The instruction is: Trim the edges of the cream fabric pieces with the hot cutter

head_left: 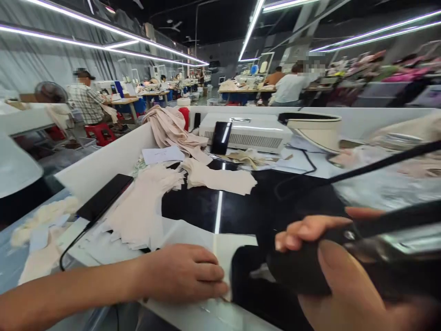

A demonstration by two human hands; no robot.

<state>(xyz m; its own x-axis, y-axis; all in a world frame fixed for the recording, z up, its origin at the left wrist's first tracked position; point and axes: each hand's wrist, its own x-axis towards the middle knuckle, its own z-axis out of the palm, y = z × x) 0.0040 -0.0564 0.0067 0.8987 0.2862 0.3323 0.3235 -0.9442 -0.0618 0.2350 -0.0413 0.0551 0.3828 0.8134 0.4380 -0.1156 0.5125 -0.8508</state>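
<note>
The left hand (182,271) lies flat, palm down and fingers together, on a white sheet (193,239) at the near edge of the tabletop (206,207), apparently pinning it in place. Just right of its fingertips sits a piece of black fabric (248,276), touching the sheet's edge. The right hand (330,266), close to the camera, is closed around a bunched part of that fabric together with a dark strap (379,165) that runs up to the right; thumb and forefinger pinch it, likely to keep it taut. Beyond, beige cut pieces (144,207) lie stacked beside a phone (103,197) on its cable. A white machine (248,131) stands at the back.
</note>
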